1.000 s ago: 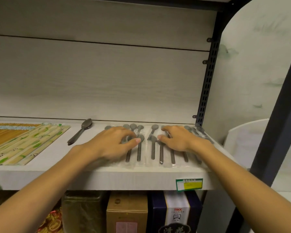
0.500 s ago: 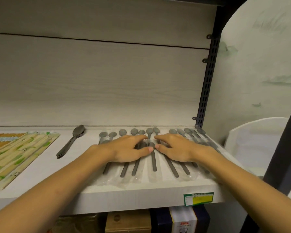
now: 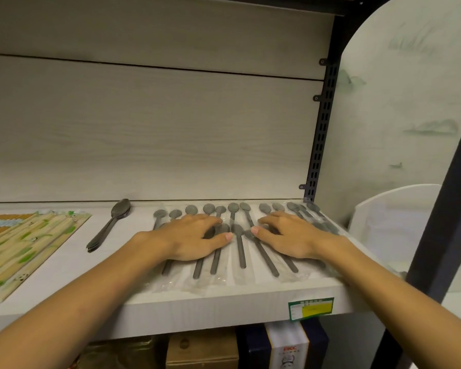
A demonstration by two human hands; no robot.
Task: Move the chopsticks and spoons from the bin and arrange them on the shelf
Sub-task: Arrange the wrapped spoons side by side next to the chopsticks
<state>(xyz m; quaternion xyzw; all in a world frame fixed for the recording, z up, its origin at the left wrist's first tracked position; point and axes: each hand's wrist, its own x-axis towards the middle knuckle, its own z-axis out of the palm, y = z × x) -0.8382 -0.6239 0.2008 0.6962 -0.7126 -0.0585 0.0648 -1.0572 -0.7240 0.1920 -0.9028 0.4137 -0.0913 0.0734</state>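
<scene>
Several grey spoons in clear plastic sleeves (image 3: 240,246) lie side by side on the white shelf (image 3: 197,310), bowls toward the back wall. My left hand (image 3: 194,238) rests flat on the left part of the row, fingers spread over the handles. My right hand (image 3: 288,235) lies flat on the right part, thumb touching a slanted spoon. A small stack of unwrapped dark spoons (image 3: 109,225) lies to the left. Packs of bamboo chopsticks (image 3: 24,246) with green print cover the shelf's far left. No bin is in view.
A black slotted upright (image 3: 320,123) bounds the shelf on the right, with a white curved panel (image 3: 394,219) beyond it. A green-and-yellow price tag (image 3: 311,308) sticks to the shelf's front edge. Boxes (image 3: 202,350) stand on the level below.
Both hands slid over the wrapped spoons, coming together at the middle and then parting slightly. The spoons now lie more spread out. The camera has moved closer.
</scene>
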